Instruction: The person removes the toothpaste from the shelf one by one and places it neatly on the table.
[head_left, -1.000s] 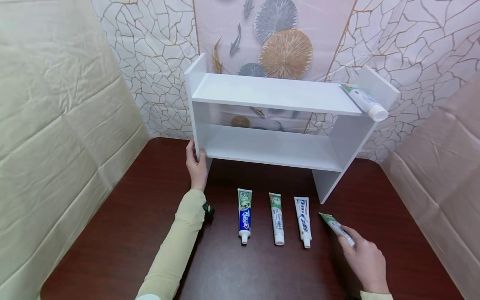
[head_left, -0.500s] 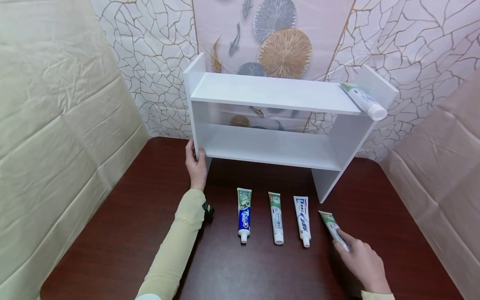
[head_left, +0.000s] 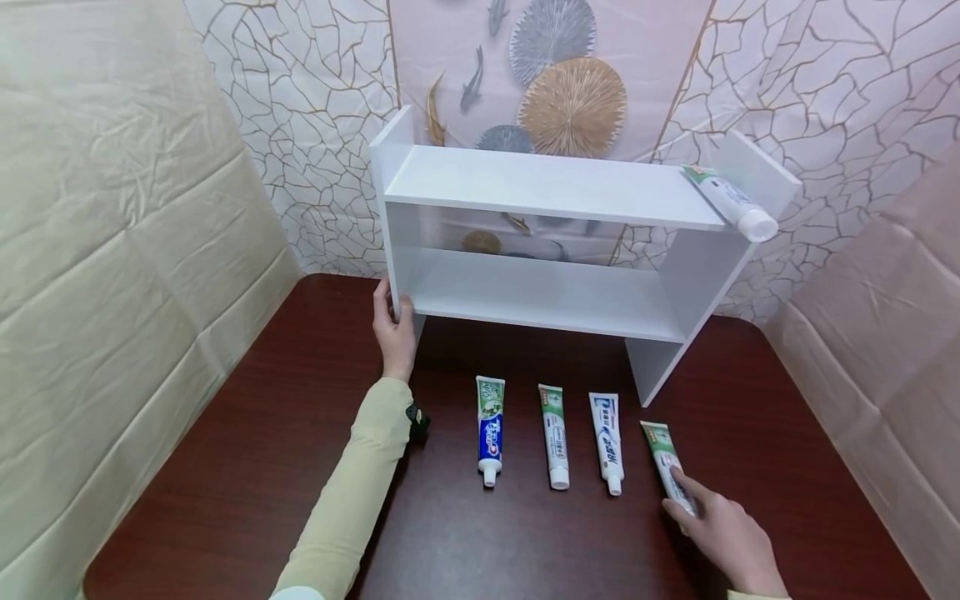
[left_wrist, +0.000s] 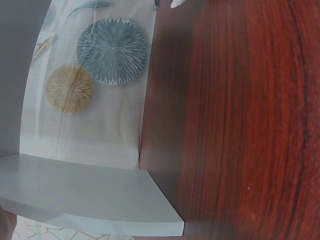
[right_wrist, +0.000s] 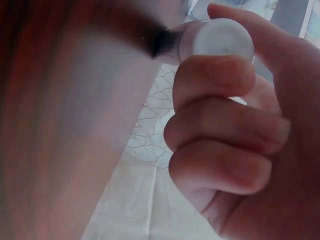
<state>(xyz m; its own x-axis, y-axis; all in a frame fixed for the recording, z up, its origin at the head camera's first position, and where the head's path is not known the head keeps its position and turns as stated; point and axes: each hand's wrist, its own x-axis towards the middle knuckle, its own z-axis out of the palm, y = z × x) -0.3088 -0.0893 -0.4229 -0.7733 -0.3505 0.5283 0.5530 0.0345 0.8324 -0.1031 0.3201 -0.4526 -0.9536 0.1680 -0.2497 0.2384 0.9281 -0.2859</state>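
Note:
My left hand (head_left: 395, 337) grips the left side panel of a white two-tier shelf (head_left: 540, 287), thumb in front and fingers round the outer side. In the left wrist view only a bit of that hand shows at the lower left corner, beside the panel (left_wrist: 90, 192). At the right, my right hand (head_left: 726, 532) pinches a green-and-white toothpaste tube (head_left: 662, 454) near its cap end, low over the table. Its white cap (right_wrist: 225, 40) shows between thumb and curled fingers in the right wrist view. Whether the tube touches the table I cannot tell.
Left of the held tube lie a white-and-blue toothpaste (head_left: 606, 437), a green-and-white one (head_left: 554, 437) and a green-and-blue one (head_left: 490, 429), side by side on the dark red table (head_left: 480, 542). Another tube (head_left: 727, 202) lies on the top shelf's right end, its cap overhanging the front edge.
The tube in my right hand has turned from a slant to lie more nearly in line with the others, and the hand has shifted slightly down. My left hand stays on the shelf.

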